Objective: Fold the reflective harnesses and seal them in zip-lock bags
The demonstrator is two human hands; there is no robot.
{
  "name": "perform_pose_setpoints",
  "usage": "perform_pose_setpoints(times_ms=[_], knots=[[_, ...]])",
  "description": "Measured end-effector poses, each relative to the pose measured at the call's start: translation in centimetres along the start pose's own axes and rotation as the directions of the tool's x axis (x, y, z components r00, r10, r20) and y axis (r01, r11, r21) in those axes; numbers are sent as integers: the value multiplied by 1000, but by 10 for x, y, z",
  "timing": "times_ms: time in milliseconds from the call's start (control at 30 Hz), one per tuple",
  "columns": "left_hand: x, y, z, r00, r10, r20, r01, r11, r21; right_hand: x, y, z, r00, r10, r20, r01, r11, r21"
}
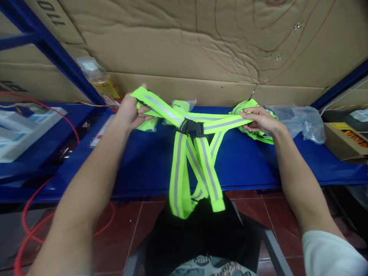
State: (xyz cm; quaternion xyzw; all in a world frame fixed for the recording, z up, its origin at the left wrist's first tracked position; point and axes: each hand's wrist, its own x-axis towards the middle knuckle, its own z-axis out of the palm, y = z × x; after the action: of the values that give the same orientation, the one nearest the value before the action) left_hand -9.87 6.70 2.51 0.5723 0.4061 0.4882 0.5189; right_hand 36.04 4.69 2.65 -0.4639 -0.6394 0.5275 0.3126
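Observation:
A neon-yellow reflective harness (198,168) with grey stripes hangs between my hands, over the front edge of the blue table. At its middle is a black plastic buckle (194,128), fastened, with several strap ends dangling below it. My left hand (135,111) is closed around a looped strap on the left. On the other side, my right hand (260,119) pinches the strap that runs right from the buckle. Just behind my right hand lies a pile of similar neon straps (250,107). Bagged neon straps (182,105) sit behind the harness.
Clear plastic bags (304,120) lie right of the pile, beside an open cardboard box (345,142). A capped bottle (99,78) stands at the back left. White trays (28,132) and a red hose (24,226) are on the left. Cardboard (161,50) forms the back wall.

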Motion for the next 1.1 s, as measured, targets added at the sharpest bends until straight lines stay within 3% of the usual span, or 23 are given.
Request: perform_pose_setpoints(times_ms=[100, 167, 233, 333, 433, 533, 600, 667, 733, 900, 1100], knots=[[-5, 5, 1, 1000, -31, -3, 31, 999, -19, 4, -1, 3, 990, -91, -112, 102, 990, 102], [-10, 7, 0, 1000, 7, 27, -6, 1000, -7, 10, 0, 3, 952, -169, -255, 222, 955, 195], [-13, 8, 0, 994, 49, 96, -45, 998, -49, 15, 3, 0, 923, -162, -350, 264, 927, 266], [-19, 10, -1, 962, 56, 268, -42, 998, -56, 20, 6, -6, 927, -72, -367, 197, 928, 316], [-22, 13, -3, 888, -72, 454, 13, 991, 133, 18, 5, -8, 933, -51, -357, 169, 936, 310], [-22, 13, -5, 859, -123, 497, 20, 978, 208, 15, 2, -4, 929, -83, -360, 202, 930, 308], [-20, 12, -5, 906, -104, 410, 15, 977, 214, 13, 0, -2, 937, -90, -337, 194, 938, 288], [-16, 11, -5, 964, -47, 263, -5, 981, 193, 11, -1, -1, 954, -78, -289, 159, 949, 271], [-11, 9, -4, 994, 43, 97, -54, 992, 116, 9, -2, 1, 962, -79, -261, 152, 950, 272], [4, 5, -2, 958, 144, -246, -150, 989, -3, 8, 0, 11, 904, -217, -368, 275, 955, 112], [14, -15, 0, 910, 218, -354, -148, 966, 213, 21, 10, 31, 861, -237, -449, 299, 952, 70]])
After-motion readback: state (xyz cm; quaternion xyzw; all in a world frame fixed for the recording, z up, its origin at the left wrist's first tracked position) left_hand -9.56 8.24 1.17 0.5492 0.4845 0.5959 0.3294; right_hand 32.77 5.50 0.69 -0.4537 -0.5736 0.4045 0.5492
